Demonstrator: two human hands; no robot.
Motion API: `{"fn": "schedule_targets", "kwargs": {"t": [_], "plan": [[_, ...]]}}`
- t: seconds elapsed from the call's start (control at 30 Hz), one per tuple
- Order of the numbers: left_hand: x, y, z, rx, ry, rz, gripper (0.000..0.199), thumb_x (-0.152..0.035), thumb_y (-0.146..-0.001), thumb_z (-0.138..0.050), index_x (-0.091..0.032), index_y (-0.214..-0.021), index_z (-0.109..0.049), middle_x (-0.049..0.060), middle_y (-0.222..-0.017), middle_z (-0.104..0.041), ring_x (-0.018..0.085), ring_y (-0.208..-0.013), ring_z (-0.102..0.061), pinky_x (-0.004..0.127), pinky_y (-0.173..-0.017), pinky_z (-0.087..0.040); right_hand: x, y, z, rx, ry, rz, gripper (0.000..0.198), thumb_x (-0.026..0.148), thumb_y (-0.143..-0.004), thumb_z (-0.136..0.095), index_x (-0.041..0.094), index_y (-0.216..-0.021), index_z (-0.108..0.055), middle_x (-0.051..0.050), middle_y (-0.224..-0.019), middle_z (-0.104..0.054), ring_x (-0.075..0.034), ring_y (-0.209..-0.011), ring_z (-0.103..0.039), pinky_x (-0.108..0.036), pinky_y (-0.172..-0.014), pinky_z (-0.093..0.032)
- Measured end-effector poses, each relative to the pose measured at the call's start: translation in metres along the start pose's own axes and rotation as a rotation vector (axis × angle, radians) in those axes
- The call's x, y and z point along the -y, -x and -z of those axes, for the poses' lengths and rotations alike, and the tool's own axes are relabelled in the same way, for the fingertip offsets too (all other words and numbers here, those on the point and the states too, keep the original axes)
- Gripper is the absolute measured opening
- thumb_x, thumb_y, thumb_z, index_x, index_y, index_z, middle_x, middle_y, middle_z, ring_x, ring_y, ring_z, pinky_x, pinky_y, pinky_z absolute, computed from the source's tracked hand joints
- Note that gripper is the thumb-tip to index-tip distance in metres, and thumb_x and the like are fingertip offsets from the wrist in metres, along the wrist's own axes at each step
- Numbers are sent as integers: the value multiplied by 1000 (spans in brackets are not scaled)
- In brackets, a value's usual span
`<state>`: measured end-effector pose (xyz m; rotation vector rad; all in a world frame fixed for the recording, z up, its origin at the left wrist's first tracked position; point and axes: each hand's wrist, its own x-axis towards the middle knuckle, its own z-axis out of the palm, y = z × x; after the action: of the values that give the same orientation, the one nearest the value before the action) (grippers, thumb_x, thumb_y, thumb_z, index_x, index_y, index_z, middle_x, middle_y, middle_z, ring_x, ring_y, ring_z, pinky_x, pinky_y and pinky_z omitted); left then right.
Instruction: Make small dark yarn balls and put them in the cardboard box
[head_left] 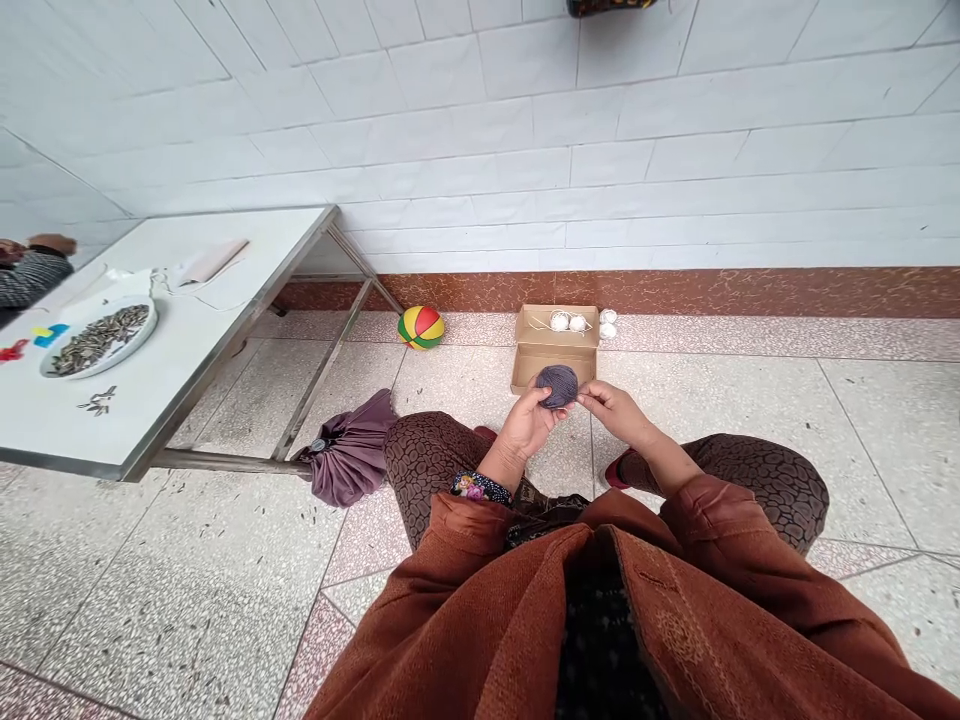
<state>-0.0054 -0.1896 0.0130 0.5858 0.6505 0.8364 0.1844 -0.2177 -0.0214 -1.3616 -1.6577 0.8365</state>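
My left hand [529,424] is closed around a dark grey-purple ball of yarn [558,386], thumb on its near side. At the ball's right edge, my right hand [611,408] pinches thumb and fingers together; what lies between them is too small to make out. Just beyond the yarn, an open cardboard box [531,368] stands on the floor. White balls [568,321] with loose white strands rest in its far part, by the raised lid. Two more white balls [608,323] sit on the floor against the box's right side.
On the left stands a white table [187,340] with a metal frame, bearing a dish of seeds [101,340]. A colourful ball [421,328] lies near the wall [480,160]. A purple bag [352,450] slumps by the table leg. Another person's sleeve [34,278] shows far left.
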Motion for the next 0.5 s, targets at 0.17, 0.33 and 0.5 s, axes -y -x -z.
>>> {"fn": "schedule_targets", "kwargs": {"t": [0.17,0.33,0.5], "plan": [[5,-2,-2,-190,-282,-134,45,-23,-71,-76,-23,-114,-62,2,-102,-68,15,-82,-59,25,-69,-41,30,5,10,53,40,86,22,39,-96,-57,24,-89,-69,-5,-88,-71,-21,-82,-65,-34,-80,-50],[0,6,-6,-91,-528,-212,58,-13,-62,-81,-22,-117,-67,4,-113,-66,21,-106,-57,28,-92,-43,52,-12,25,27,67,152,21,37,-97,-58,23,-86,-69,-5,-86,-69,-21,-82,-63,-34,-79,-49],[-3,18,-11,155,-313,0,67,-19,-65,-76,-25,-130,-63,7,-121,-66,21,-95,-61,29,-79,-47,37,-27,27,9,43,116,23,39,-96,-58,23,-84,-70,-4,-85,-69,-21,-81,-62,-35,-80,-49]]}}
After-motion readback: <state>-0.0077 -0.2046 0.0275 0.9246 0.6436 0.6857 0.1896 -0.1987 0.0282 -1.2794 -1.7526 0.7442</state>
